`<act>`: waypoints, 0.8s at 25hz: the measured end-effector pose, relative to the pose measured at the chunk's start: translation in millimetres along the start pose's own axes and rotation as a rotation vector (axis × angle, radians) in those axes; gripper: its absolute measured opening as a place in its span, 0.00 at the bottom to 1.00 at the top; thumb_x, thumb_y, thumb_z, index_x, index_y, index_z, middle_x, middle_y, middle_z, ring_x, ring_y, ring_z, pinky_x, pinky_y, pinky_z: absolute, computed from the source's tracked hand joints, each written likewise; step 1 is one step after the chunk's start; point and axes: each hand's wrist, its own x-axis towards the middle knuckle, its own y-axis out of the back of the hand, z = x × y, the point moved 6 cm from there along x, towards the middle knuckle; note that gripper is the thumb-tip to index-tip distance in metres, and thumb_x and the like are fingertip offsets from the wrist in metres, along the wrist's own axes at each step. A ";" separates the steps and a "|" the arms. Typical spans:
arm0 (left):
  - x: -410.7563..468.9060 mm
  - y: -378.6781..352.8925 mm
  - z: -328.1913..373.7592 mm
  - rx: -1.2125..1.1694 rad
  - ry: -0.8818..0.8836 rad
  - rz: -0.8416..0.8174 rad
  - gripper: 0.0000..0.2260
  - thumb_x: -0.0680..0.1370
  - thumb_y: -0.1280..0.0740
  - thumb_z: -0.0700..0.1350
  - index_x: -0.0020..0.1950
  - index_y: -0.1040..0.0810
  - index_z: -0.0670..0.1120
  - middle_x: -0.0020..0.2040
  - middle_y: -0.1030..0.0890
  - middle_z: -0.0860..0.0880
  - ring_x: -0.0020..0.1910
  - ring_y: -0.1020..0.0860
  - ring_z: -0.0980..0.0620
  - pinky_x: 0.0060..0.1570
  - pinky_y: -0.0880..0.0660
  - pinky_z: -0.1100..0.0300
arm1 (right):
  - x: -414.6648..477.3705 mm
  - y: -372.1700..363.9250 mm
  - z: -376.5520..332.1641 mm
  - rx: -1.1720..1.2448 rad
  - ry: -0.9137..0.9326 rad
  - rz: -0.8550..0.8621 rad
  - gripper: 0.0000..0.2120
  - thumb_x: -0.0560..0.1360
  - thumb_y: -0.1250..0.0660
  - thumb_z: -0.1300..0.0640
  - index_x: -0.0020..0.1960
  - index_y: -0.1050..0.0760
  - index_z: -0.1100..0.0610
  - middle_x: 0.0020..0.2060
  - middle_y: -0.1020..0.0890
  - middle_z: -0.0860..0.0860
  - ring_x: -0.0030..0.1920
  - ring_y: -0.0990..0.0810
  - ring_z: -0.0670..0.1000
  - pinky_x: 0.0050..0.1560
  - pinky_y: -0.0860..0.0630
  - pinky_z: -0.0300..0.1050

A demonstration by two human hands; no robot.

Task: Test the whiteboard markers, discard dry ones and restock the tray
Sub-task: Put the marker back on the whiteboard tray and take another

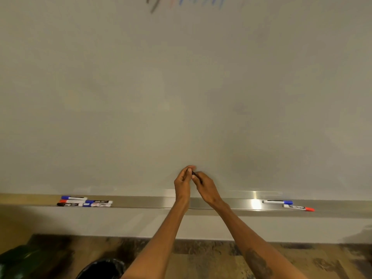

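Two grips, left grip (182,183) and right grip (204,186), pinch one thin black marker (194,173) above the long metal tray (151,202).

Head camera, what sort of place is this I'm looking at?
Probably a meeting room or classroom. A large whiteboard fills the view, a metal tray under it holds markers, and a lined bin stands on the wood floor. The left hand and right hand hold a dark marker between them.
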 end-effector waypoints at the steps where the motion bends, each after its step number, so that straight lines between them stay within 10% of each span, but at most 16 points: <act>1: -1.6 5.8 10.2 -0.031 -0.022 -0.001 0.10 0.83 0.37 0.45 0.59 0.18 0.44 0.54 0.15 0.49 0.57 0.19 0.52 0.59 0.23 0.57 | 1.5 -7.8 -12.4 -0.004 0.023 0.004 0.11 0.83 0.43 0.50 0.59 0.23 0.50 0.49 0.18 0.43 0.49 0.20 0.42 0.53 0.24 0.43; 11: -1.2 33.0 117.6 -0.086 -0.203 -0.029 0.11 0.84 0.41 0.45 0.50 0.20 0.47 0.42 0.19 0.51 0.43 0.21 0.56 0.49 0.24 0.61 | 16.6 -24.9 -117.7 -0.037 0.172 0.138 0.14 0.83 0.45 0.46 0.65 0.27 0.46 0.50 0.17 0.43 0.50 0.18 0.44 0.54 0.21 0.50; 20: -14.7 17.1 295.9 -0.179 -0.603 -0.118 0.09 0.84 0.41 0.45 0.54 0.21 0.46 0.44 0.18 0.47 0.49 0.20 0.50 0.56 0.24 0.57 | 19.1 4.3 -249.8 0.316 0.419 0.153 0.19 0.84 0.45 0.49 0.73 0.31 0.48 0.52 0.23 0.42 0.49 0.23 0.40 0.51 0.26 0.34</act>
